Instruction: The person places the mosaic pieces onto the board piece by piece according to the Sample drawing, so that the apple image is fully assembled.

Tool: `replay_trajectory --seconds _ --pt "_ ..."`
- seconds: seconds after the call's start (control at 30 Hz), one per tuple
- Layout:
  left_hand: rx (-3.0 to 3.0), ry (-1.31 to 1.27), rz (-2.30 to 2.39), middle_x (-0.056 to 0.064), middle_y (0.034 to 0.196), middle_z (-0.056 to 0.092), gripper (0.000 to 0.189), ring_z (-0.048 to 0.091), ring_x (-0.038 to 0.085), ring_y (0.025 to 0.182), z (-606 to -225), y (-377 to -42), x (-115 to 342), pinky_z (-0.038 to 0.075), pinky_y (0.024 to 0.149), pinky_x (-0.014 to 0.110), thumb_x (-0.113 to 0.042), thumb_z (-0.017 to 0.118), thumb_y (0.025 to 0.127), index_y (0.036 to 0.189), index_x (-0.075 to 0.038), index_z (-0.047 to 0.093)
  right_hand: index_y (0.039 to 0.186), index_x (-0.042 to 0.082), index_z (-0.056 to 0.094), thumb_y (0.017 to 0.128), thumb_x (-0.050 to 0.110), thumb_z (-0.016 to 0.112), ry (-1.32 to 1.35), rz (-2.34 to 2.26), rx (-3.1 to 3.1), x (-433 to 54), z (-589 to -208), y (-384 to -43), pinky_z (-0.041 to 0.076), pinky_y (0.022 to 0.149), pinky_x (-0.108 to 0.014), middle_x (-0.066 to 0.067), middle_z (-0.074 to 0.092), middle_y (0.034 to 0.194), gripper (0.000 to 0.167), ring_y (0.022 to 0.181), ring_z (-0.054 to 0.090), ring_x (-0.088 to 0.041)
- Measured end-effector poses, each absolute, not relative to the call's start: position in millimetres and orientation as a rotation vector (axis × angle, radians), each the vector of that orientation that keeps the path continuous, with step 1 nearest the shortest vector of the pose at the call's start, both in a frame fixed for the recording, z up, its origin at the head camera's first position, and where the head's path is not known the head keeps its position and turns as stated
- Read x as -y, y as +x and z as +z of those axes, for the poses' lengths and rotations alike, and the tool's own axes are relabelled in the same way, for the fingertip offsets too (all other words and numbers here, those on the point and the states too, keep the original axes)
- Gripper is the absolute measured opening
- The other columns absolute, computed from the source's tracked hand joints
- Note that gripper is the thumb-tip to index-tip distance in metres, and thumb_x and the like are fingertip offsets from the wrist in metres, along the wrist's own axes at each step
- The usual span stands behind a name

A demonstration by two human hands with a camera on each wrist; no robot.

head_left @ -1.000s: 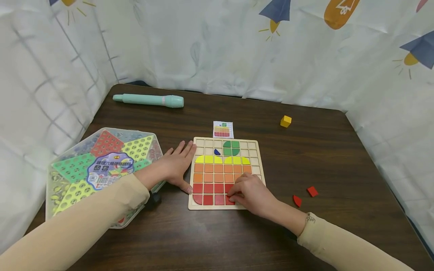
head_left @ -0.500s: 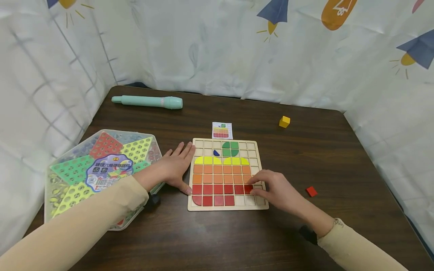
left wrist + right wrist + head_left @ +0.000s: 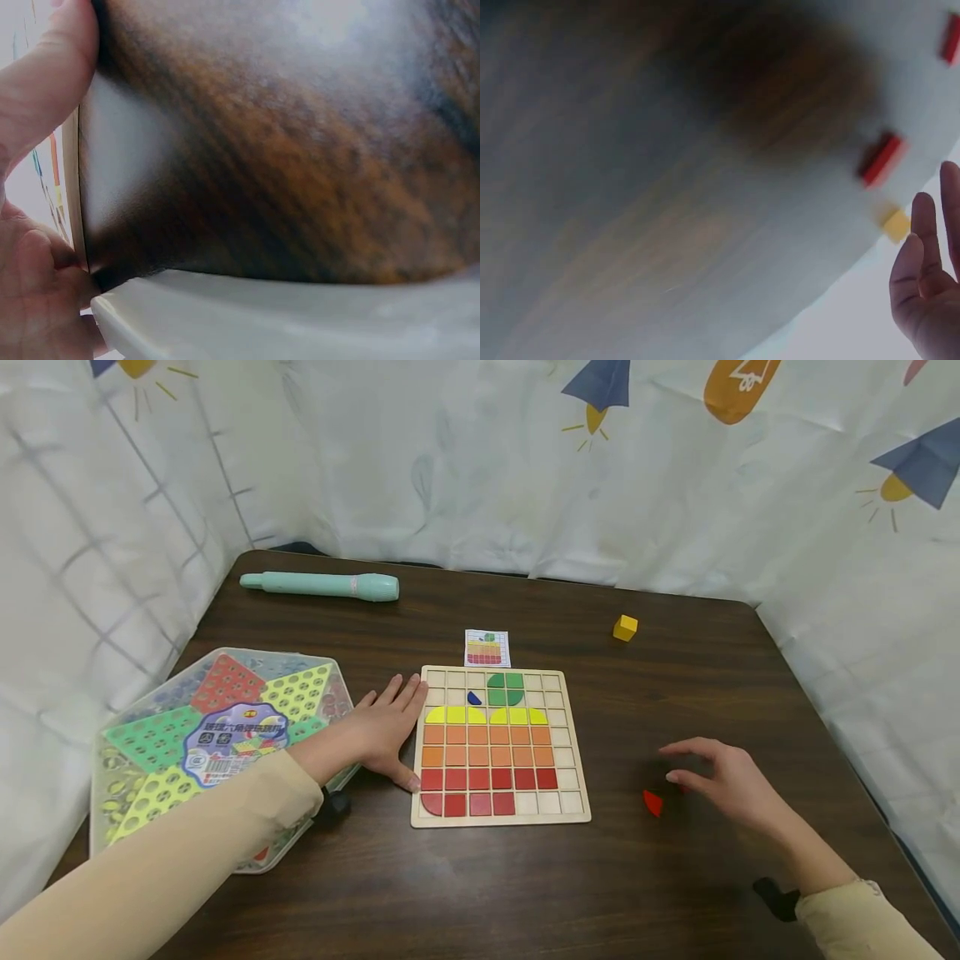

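Observation:
A wooden grid board lies mid-table, with rows of red, orange and yellow tiles, a green shape and a small blue tile. My left hand rests along its left edge, fingers spread. In the left wrist view that hand touches the board's side. Off to the right, my right hand hovers with thumb and forefinger apart, holding nothing. Just left of it lies a red rounded wedge tile. A second red tile is mostly hidden beneath the fingers. Blurred red tiles show in the right wrist view.
A picture card touches the board's top edge. The clear Chinese checkers box sits under my left forearm. A mint-green cylinder lies at the back left, a yellow cube at the back right. Printed white curtains surround the table.
My right hand has left the board's red rows, where its fingers were touching tiles, and moved right to the loose red tiles. The left hand stays at the board's edge.

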State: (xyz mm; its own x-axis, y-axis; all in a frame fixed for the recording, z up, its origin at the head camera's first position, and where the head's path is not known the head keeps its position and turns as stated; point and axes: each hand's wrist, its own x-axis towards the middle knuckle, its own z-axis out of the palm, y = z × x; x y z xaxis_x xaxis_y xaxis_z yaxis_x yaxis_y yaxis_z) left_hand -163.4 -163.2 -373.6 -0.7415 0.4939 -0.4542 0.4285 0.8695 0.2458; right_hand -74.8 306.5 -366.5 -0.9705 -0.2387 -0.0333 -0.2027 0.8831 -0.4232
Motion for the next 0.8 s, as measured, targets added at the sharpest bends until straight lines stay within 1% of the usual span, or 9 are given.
replay_trajectory --seconds 0.13,0.4,0.63,0.8 --pt "-2.52 0.677 0.172 0.027 0.17 0.0 0.142 -0.001 0.049 0.157 -372.6 -163.5 163.4 0.015 0.121 0.07 -0.064 0.086 0.07 0.162 0.005 0.002 0.121 0.011 0.074 0.086 0.012 0.081 -0.334 -0.619 -2.945 -322.1 -369.0 -73.9 0.05 0.095 -0.065 -0.015 0.073 0.122 0.036 0.119 0.063 -0.044" --pt "-2.514 0.678 0.185 0.027 0.17 -0.001 0.142 -0.002 0.049 0.157 -372.1 -163.7 163.6 0.015 0.121 0.07 -0.064 0.086 0.07 0.162 0.005 0.002 0.119 0.009 0.075 0.085 0.013 0.082 -0.341 -0.549 -2.902 -335.6 -374.7 -72.3 0.05 0.093 -0.065 -0.016 0.072 0.12 0.035 0.118 0.063 -0.047" --pt "-2.515 0.676 0.185 0.026 0.171 -0.002 0.142 -0.002 0.049 0.158 -372.6 -163.7 164.4 0.015 0.121 0.07 -0.064 0.085 0.07 0.162 0.005 0.002 0.11 0.011 0.077 0.083 0.015 0.084 -0.391 -0.498 -2.957 -337.3 -380.2 -72.0 0.054 0.088 -0.059 -0.012 0.072 0.113 0.028 0.109 0.066 -0.042" --pt "-2.518 0.677 0.179 0.026 0.171 -0.001 0.143 -0.002 0.049 0.157 -372.6 -163.4 163.8 0.015 0.121 0.07 -0.065 0.086 0.07 0.162 0.005 0.002 0.101 0.013 0.074 0.081 0.013 0.085 -0.39 -0.473 -2.979 -336.6 -380.7 -71.9 0.054 0.085 -0.057 -0.009 0.073 0.107 0.023 0.104 0.067 -0.039"
